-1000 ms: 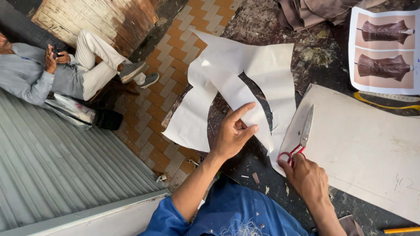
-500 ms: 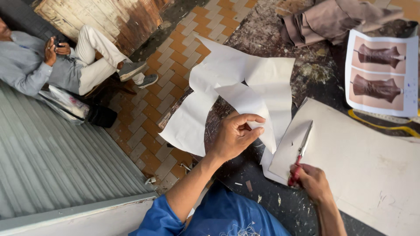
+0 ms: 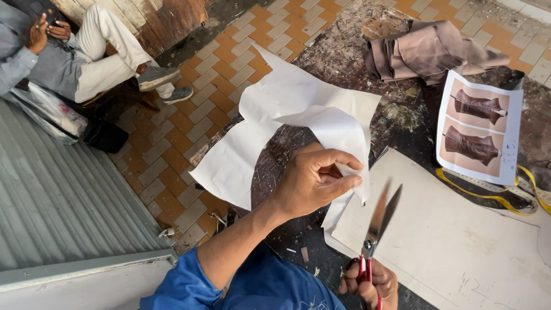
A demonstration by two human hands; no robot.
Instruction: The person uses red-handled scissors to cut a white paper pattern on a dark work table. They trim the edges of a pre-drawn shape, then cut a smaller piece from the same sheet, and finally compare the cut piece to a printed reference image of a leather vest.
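While scissors [image 3: 379, 221] gape, paper [image 3: 298, 115] overhangs.

Dark, scuffed worktable [image 3: 344, 57], bearing pale card sheet [image 3: 459, 241], printed boot picture sheet [image 3: 480, 127], yellow tape measure [image 3: 488, 195], seemingly brown folded leather [image 3: 430, 51]

Soft, even daylight, bright throughout, no harsh glare, faint shadows under the white paper [image 3: 298, 115], motion blur on the scissors [image 3: 380, 221], rest of the scene fairly sharp, wide-angle bending of lines near the edges
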